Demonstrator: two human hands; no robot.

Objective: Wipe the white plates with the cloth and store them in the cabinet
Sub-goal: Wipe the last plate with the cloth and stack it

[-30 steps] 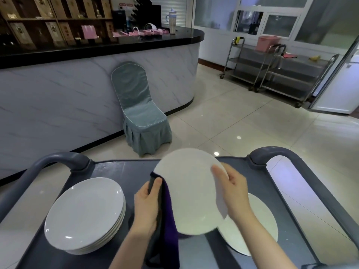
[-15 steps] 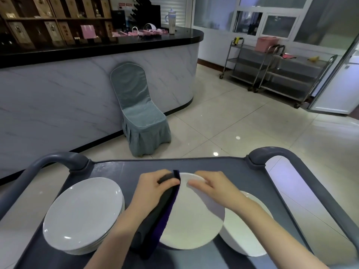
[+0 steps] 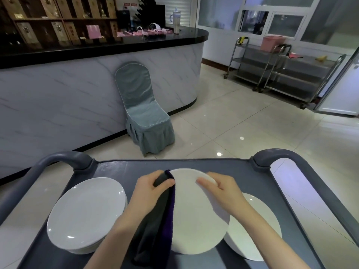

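A white plate [image 3: 196, 216] is held low over the grey cart top [image 3: 120, 171], tilted slightly. My left hand [image 3: 149, 189] grips a dark purple cloth [image 3: 159, 226] against the plate's left rim; the cloth hangs down toward me. My right hand [image 3: 221, 189] holds the plate's upper right rim, fingers curled over its edge. A stack of white plates [image 3: 85, 212] sits on the cart at the left. Another white plate [image 3: 252, 230] lies on the right, partly under the held plate and my right forearm.
The cart has raised grey handles at the left [image 3: 58, 160] and right [image 3: 281, 158]. Beyond it stand a covered blue-grey chair [image 3: 141, 109] against a marble counter [image 3: 58, 94], and steel trolleys [image 3: 281, 74] at the far right. Tiled floor lies between.
The plate came down from a raised, upright tilt to nearly flat over the cart. My left hand with the cloth moved up to the plate's top left rim, and my right hand slid over the top edge.
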